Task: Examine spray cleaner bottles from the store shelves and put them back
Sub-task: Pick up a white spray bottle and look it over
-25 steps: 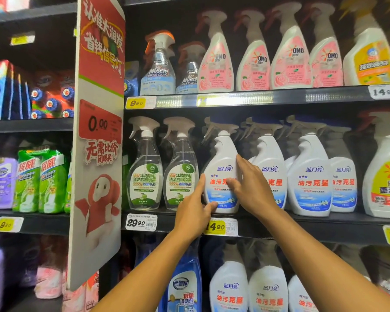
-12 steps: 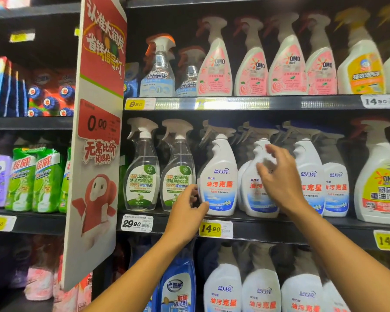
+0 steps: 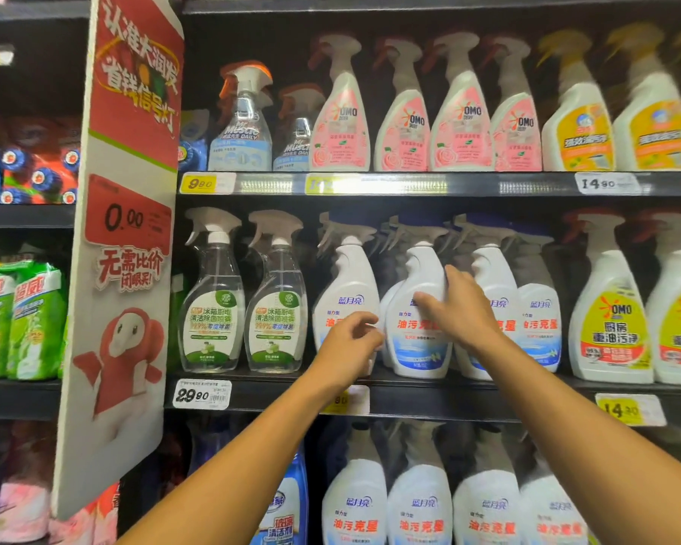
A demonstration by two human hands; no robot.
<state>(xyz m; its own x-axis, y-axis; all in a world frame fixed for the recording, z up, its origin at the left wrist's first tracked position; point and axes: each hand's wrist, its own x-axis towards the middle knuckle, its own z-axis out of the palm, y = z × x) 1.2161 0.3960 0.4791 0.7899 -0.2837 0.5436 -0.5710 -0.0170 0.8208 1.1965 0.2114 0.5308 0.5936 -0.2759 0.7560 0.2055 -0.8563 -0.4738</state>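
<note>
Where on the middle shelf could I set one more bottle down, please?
No bottle-wide patch shows. Narrow gaps: between the right clear bottle and the first white bottle, and between the last white bottle and the yellow-label bottle. The white bottles between stand packed, more behind them.

white bottles point(image 3: 419, 308): opaque glossy plastic, slick printed labels
clear bottles point(image 3: 213, 293): see-through plastic, at 9 o'clock of the white ones
shelf point(image 3: 468, 399): dark, matt
price tags point(image 3: 202, 394): paper
</note>
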